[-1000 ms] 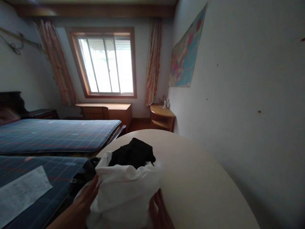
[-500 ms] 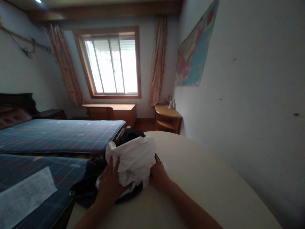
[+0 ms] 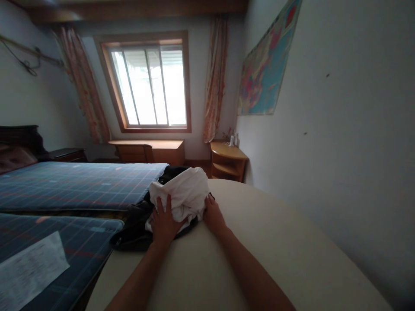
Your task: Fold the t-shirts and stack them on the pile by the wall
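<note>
A crumpled white cloth (image 3: 186, 190) lies bunched on the table, with dark fabric (image 3: 132, 229) beneath it and spreading out to its left and back. My left hand (image 3: 165, 220) rests against the near left side of the white cloth, fingers spread. At the bundle's right edge, my right hand (image 3: 214, 214) has its fingers curled closed on the cloth. A small dark bit shows by the right fingertips, too little of it to name. Folds and fingers hide how the white and dark pieces are joined.
The cream round-edged table (image 3: 259, 233) extends to the right wall. On the left are plaid mattresses (image 3: 97, 183), with a printed paper sheet (image 3: 32, 268) on the nearer one. Farther back stand a wooden desk (image 3: 168, 149) and a corner shelf (image 3: 228, 151).
Both hands and the cloth bundle have moved forward, away from me across the table. The dark fabric on the left has been drawn along. Both hands keep contact with the bundle.
</note>
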The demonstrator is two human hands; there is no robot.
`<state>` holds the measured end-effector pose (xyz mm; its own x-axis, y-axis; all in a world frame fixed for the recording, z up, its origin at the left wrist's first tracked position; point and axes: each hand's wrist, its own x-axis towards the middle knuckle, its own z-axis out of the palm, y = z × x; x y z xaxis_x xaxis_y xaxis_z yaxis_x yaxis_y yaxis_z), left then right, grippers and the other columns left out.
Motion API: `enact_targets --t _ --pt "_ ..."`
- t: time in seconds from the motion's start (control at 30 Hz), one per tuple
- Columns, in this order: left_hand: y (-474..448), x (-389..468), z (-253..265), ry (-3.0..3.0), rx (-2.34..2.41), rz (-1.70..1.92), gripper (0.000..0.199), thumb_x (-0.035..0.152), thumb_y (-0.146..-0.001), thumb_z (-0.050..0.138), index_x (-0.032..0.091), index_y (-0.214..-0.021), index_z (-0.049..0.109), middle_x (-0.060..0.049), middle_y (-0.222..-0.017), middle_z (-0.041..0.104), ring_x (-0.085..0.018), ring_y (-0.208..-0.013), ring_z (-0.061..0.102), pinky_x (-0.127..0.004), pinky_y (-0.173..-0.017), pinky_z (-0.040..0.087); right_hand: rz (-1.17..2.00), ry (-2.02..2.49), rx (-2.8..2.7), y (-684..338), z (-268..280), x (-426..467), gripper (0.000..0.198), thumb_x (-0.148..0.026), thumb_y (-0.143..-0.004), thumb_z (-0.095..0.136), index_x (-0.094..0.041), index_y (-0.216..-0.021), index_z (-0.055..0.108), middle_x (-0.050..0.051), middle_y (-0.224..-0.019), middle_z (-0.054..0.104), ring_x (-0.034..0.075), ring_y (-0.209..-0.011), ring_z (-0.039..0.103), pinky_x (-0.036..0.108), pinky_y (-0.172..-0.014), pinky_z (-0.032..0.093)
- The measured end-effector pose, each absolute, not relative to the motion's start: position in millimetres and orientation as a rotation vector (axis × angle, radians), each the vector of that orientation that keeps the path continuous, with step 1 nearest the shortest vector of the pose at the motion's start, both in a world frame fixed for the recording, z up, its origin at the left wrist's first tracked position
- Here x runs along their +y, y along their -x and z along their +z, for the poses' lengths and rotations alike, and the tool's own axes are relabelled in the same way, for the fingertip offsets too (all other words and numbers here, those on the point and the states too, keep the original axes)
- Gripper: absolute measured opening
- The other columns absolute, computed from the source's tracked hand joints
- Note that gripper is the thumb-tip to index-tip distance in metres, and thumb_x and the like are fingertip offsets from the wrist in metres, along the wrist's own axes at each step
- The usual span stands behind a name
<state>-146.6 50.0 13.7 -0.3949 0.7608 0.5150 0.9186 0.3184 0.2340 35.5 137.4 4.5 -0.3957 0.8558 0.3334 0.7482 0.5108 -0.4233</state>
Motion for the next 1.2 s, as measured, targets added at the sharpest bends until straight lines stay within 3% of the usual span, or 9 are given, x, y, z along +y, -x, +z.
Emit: enact_targets --t 0.17,0.27,0.37,0.43,0.5,0.6,0.67,0.9,1.2 --pt "147.4 45.9 9.4 1.489 -2.306 -0.736 0.109 0.067 -0.073 0.069 0.022 -0.159 0.020 -0.023 -0.163 0.016 -0.053 -0.138 0.030 -0.066 -0.097 0.041 0.281 1.441 -2.205 -86.6 1.2 103.3 0.078 -0.024 -0.087 0.056 -0.015 -0.157 0.022 0.015 -0.162 0.026 0.025 -0.148 0.027 0.038 -0.118 0.027" --pt "129.1 35.7 9.6 1.430 -2.242 -0.812 0.115 0.059 -0.072 0.073 0.011 -0.158 0.014 -0.027 -0.163 0.009 -0.055 -0.145 0.007 -0.072 -0.107 0.025 0.223 1.533 -2.266 -127.7 1.0 78.9 0.067 -0.032 -0.091 0.052 -0.014 -0.153 0.034 0.015 -0.161 0.030 0.025 -0.146 0.031 0.038 -0.118 0.028" --pt "89.5 21.7 10.3 1.577 -2.008 -0.921 0.105 0.045 -0.077 0.069 0.005 -0.157 0.013 -0.026 -0.164 -0.001 -0.047 -0.149 -0.007 -0.066 -0.116 0.015 0.192 1.649 -2.315 -160.5 2.5 57.6 0.062 -0.041 -0.095 0.045 -0.010 -0.149 0.043 0.016 -0.155 0.041 0.026 -0.144 0.035 0.039 -0.119 0.025" --pt "57.9 13.2 7.4 1.873 -1.830 -0.921 0.089 0.038 -0.082 0.063 0.010 -0.156 0.021 -0.020 -0.166 0.004 -0.040 -0.152 -0.002 -0.058 -0.119 0.018 0.198 1.710 -2.347 -172.7 4.8 44.5 0.061 -0.045 -0.096 0.040 -0.009 -0.146 0.047 0.016 -0.153 0.044 0.027 -0.143 0.036 0.040 -0.119 0.023" --pt "30.6 6.7 0.8 2.199 -1.718 -0.827 0.074 0.035 -0.086 0.057 0.012 -0.152 0.032 -0.018 -0.164 0.018 -0.035 -0.152 0.012 -0.054 -0.119 0.025 0.211 1.762 -2.349 -177.9 7.3 31.1 0.062 -0.047 -0.096 0.039 -0.011 -0.145 0.049 0.014 -0.154 0.042 0.029 -0.144 0.035 0.042 -0.119 0.022" --pt "9.1 0.1 -11.4 2.469 -1.758 -0.621 0.053 0.031 -0.093 0.047 0.013 -0.143 0.046 -0.017 -0.155 0.040 -0.031 -0.146 0.032 -0.051 -0.117 0.031 0.224 1.813 -2.306 -179.9 8.9 11.2 0.065 -0.052 -0.095 0.039 -0.016 -0.149 0.044 0.011 -0.159 0.035 0.030 -0.147 0.028 0.045 -0.120 0.018" --pt "7.7 -3.1 -16.5 2.534 -1.788 -0.537 0.047 0.028 -0.096 0.042 0.015 -0.140 0.051 -0.015 -0.152 0.046 -0.029 -0.143 0.038 -0.050 -0.117 0.031 0.252 1.795 -2.326 -181.7 8.2 0.7 0.070 -0.056 -0.094 0.038 -0.017 -0.152 0.040 0.011 -0.161 0.030 0.030 -0.149 0.022 0.047 -0.120 0.014" --pt "17.5 -7.6 -16.2 2.619 -1.740 -0.463 0.053 0.042 -0.097 0.048 0.017 -0.143 0.050 -0.014 -0.155 0.041 -0.031 -0.146 0.034 -0.051 -0.118 0.027 0.323 1.742 -2.413 -189.7 5.0 -7.6 0.079 -0.065 -0.094 0.035 -0.018 -0.156 0.030 0.011 -0.165 0.019 0.029 -0.152 0.013 0.047 -0.121 0.006" --pt "16.1 -9.0 -14.6 2.626 -1.755 -0.426 0.054 0.044 -0.098 0.045 0.017 -0.144 0.048 -0.014 -0.157 0.038 -0.029 -0.147 0.031 -0.049 -0.119 0.026 0.308 1.723 -2.406 -190.2 -3.1 -2.8 0.079 -0.066 -0.094 0.034 -0.018 -0.156 0.030 0.012 -0.164 0.021 0.030 -0.152 0.013 0.048 -0.121 0.006"
